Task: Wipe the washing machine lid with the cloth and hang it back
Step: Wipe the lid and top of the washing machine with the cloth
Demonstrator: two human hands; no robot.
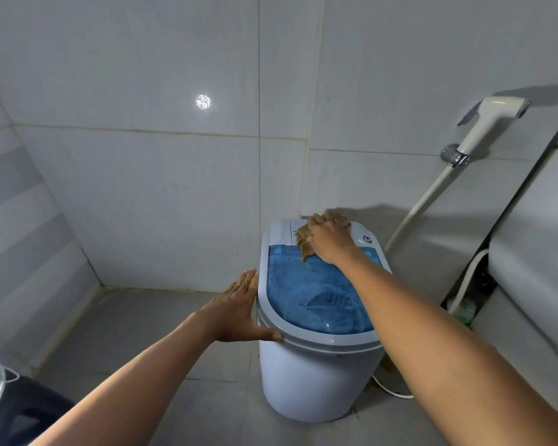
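Note:
A small white washing machine (306, 378) stands on the grey tiled floor, with a translucent blue lid (303, 291) framed in pale grey. My right hand (327, 236) presses a tan cloth (303, 241) onto the far end of the top, where the blue lid meets the white control panel. The cloth's frayed edge hangs over the blue part. My left hand (239, 309) lies flat against the machine's left rim, fingers spread, thumb on the front edge.
Tiled walls close in behind and at the left. A white hand sprayer (487, 123) hangs on a wall bracket at the right, its hose running down. A white toilet tank (535, 239) stands at the right. A dark object (16, 416) sits at the bottom left.

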